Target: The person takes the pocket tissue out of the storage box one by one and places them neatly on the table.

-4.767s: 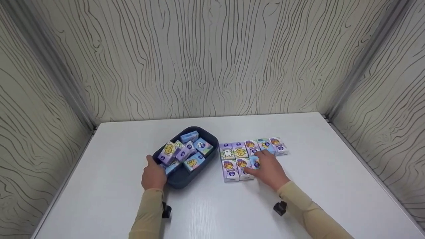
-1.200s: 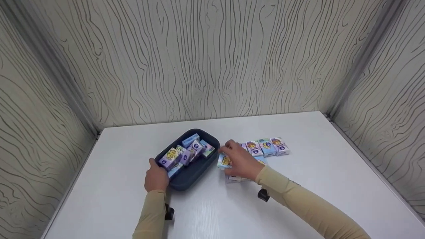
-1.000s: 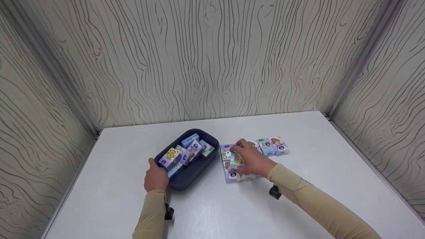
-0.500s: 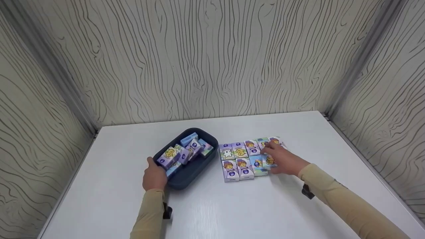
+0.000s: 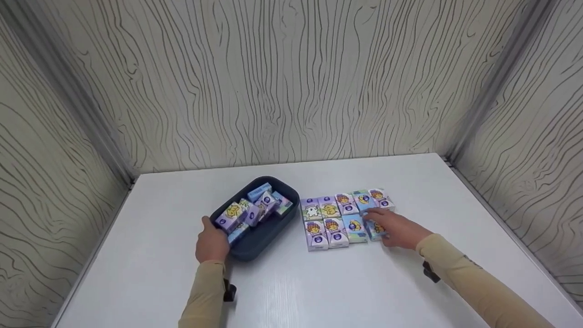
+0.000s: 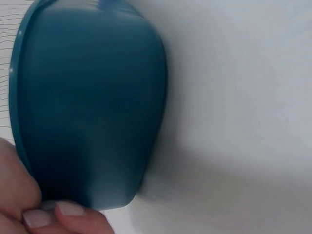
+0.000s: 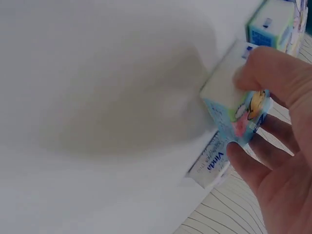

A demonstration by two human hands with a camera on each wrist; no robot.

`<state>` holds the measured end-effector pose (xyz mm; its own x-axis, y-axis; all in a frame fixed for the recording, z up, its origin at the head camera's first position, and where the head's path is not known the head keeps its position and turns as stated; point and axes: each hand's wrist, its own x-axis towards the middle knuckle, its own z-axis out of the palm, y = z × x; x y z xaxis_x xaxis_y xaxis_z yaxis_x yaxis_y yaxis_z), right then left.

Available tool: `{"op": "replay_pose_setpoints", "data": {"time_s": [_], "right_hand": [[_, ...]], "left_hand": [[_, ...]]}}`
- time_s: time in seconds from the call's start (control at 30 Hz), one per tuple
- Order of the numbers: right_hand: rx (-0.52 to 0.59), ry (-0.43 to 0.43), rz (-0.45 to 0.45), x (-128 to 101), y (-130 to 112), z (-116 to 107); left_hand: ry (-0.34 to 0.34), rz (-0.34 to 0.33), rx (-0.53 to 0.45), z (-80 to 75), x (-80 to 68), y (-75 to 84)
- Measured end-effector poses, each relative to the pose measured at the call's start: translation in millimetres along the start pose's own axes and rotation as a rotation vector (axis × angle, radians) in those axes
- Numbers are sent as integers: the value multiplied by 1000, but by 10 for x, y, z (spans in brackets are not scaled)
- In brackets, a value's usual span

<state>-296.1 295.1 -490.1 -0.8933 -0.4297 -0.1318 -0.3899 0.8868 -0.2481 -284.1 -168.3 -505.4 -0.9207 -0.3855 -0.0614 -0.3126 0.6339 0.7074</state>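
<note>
My left hand [image 5: 212, 243] grips the near-left end of a dark blue plastic tub [image 5: 268, 237], with fingertips curled at its edge in the left wrist view. Inside the tub lie several small tissue packs [image 5: 231, 216], purple and blue, heaped at its left and far sides. My right hand [image 5: 397, 228] holds a blue tissue pack [image 7: 226, 92] at the right end of the nearer row. Its thumb presses the near end while fingers touch the other side. That pack looks slightly tilted in the right wrist view; the hand partly hides it in the head view.
Two rows of tissue packs [image 5: 317, 234] lie side by side on the white table [image 5: 282, 291], right of the tub. Wood-patterned panels [image 5: 282, 91] wall the table at the back and both sides.
My right hand has carried the blue tissue pack from beside the tub rightward to the nearer row's right end and lowered it there. My left hand has stayed on the tub.
</note>
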Motion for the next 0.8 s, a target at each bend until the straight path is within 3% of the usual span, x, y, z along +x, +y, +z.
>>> {"op": "replay_pose_setpoints", "data": {"time_s": [0.23, 0.8], "right_hand": [[14, 64, 12, -15, -41, 62], [3, 61, 49, 20, -79, 96]], "left_hand": [[0, -3, 4, -3, 0, 10], [17, 4, -3, 23, 14, -24]]}}
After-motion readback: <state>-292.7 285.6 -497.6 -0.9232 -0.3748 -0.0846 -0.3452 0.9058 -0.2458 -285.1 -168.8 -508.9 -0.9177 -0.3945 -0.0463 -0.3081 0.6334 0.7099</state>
